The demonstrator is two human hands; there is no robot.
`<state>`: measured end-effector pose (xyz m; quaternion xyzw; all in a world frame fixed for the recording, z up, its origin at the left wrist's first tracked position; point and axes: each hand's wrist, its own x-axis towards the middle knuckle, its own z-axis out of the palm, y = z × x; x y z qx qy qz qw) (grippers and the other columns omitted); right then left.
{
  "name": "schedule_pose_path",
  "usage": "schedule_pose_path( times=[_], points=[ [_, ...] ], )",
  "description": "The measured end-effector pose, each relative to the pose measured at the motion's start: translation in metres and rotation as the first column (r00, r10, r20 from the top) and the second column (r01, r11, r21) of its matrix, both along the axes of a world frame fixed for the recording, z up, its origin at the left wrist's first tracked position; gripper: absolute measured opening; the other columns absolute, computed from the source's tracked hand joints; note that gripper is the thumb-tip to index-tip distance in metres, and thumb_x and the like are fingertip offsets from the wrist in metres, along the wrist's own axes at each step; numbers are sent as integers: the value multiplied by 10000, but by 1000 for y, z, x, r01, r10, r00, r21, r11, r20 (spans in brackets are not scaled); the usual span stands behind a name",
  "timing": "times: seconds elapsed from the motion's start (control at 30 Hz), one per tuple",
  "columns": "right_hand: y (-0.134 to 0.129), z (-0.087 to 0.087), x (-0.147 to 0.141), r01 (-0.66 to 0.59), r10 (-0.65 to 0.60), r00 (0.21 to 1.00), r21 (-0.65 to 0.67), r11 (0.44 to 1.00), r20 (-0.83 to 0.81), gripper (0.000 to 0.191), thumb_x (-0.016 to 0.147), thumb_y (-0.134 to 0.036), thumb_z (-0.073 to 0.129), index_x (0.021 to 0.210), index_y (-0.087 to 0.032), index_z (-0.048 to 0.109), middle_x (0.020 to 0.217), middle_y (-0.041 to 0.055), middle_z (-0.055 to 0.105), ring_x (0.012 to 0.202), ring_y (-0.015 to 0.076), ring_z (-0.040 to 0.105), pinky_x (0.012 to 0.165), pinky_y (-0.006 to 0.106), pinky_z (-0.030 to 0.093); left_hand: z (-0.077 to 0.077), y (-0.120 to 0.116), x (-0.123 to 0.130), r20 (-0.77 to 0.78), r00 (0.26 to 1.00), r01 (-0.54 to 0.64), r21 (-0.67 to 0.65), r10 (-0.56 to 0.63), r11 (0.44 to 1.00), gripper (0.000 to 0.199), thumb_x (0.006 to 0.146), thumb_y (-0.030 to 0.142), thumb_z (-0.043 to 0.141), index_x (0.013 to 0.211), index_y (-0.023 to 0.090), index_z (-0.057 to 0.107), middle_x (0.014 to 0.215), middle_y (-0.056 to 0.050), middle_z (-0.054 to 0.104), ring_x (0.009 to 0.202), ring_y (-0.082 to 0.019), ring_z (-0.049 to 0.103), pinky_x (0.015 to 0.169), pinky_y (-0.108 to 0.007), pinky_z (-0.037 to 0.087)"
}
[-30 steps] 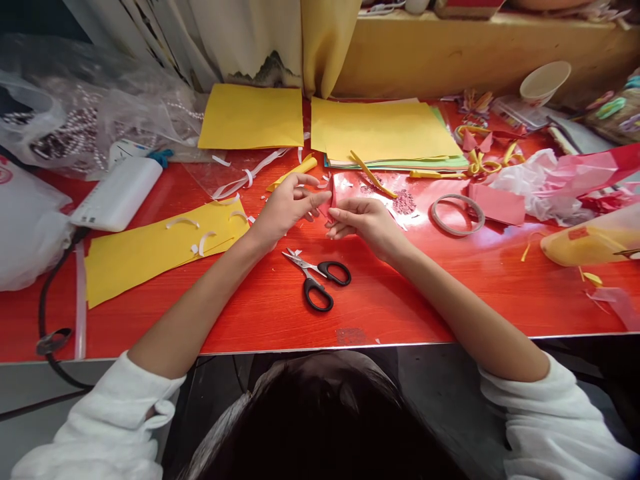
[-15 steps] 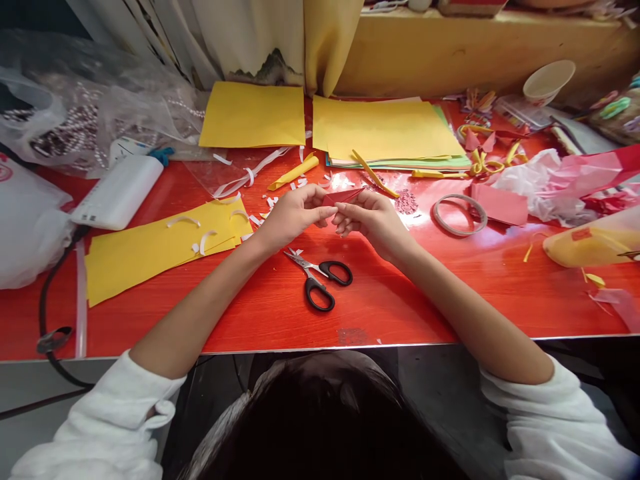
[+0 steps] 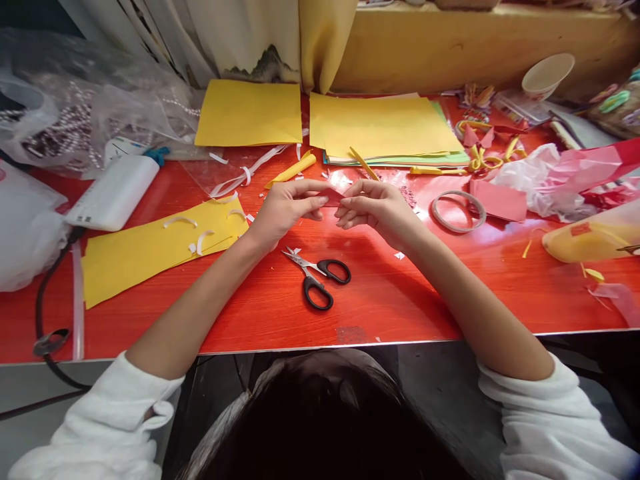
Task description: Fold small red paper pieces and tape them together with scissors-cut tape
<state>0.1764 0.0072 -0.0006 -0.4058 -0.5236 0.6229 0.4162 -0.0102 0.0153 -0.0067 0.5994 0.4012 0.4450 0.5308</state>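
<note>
We found the folded red paper held up between two bare hands, above the middle of the red tabletop and beyond the scissors. The left hand had its thumb and forefinger clamped on the paper's left end; the right hand had its thumb and fingertips pinched together at the right end, with its remaining fingers curled loosely below. In our judgement, uneven pressure from the two pinches could skew a crease, and an outward pull could tear so small a piece. We noted the scissors lying with parted blades near the left wrist; a lowered forearm could catch the tips. We also judged that loose white paper scraps could get caught in a fold if the work were set down among them. The red paper's long axis ran from hand to hand, roughly parallel to the near table edge, with a shallow peak on its far side. Fingers covered both ends, so we could not tell which one tapered.
</note>
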Motion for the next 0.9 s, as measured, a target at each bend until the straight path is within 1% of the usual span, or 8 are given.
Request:
schedule_pose_path(
  times=[0.1, 0.17, 0.27, 0.43, 0.53, 0.6, 0.77, 0.9],
  points=[
    [-1, 1, 0, -4, 5, 1000, 25, 1000, -22, 148, 740, -179, 650, 881, -157, 607, 685, 17, 693, 611, 124, 678, 612, 236, 556, 3, -2, 0, 18, 1000, 19, -34, -19, 999, 238, 738, 182, 659, 967, 185, 725, 942, -45, 709, 734, -109, 639, 680, -259, 555],
    [-2, 2, 1, -13, 14, 998, 23, 1000, -55, 152, 745, -166, 631, 897, -162, 622, 681, 12, 695, 614, 120, 677, 618, 233, 557, 5, -5, 1, 42, 999, 17, -35, -16, 999, 222, 738, 188, 657, 947, 190, 732, 950, -42, 714, 756, -120, 650, 680, -263, 560],
    [-2, 1, 1, -17, 16, 994, -15, 1000, -104, 156, 744, -144, 603, 894, -160, 644, 694, 11, 700, 599, 103, 668, 604, 213, 550, 6, -8, 3, 83, 997, -6, -16, 7, 1000, 175, 745, 179, 640, 888, 197, 740, 909, -27, 718, 792, -133, 662, 677, -256, 562],
    [-4, -2, -3, 27, -42, 987, -101, 995, -152, 146, 729, -87, 568, 838, -134, 654, 690, 23, 704, 606, 90, 669, 620, 191, 552, 4, -9, 6, 136, 991, 6, -8, -5, 1000, 147, 759, 128, 606, 835, 187, 716, 765, 7, 677, 635, -79, 631, 660, -241, 565],
    [-6, -2, -6, 56, -65, 989, -66, 996, -135, 107, 750, -102, 576, 817, -130, 655, 691, 35, 710, 602, 103, 676, 614, 206, 560, 2, -8, 7, 113, 993, 34, -30, -31, 999, 81, 760, 165, 637, 834, 178, 667, 701, 15, 640, 582, -79, 618, 624, -246, 564],
    [-7, -1, -6, 48, -52, 991, -35, 998, -127, 88, 761, -117, 593, 815, -131, 661, 701, 40, 715, 601, 107, 680, 614, 209, 562, 1, -7, 7, 108, 993, 43, -37, -39, 998, 70, 756, 183, 655, 823, 173, 638, 690, 14, 629, 579, -85, 621, 608, -247, 562],
    [-6, 2, -6, -21, 11, 987, -63, 998, -158, 117, 776, -165, 638, 879, -134, 683, 760, 45, 727, 678, 110, 695, 673, 203, 566, -1, -6, 7, 161, 987, 30, -34, -24, 999, 73, 756, 151, 654, 823, 154, 625, 720, 10, 635, 598, -86, 634, 633, -249, 567],
    [-7, 4, -6, -11, 7, 991, -35, 999, -132, 102, 761, -167, 667, 850, -122, 688, 754, 50, 721, 688, 113, 689, 717, 224, 571, 1, -7, 8, 144, 989, 40, -58, -32, 997, 68, 762, 183, 662, 798, 137, 628, 708, 3, 624, 598, -79, 619, 633, -239, 563]
  ],
)
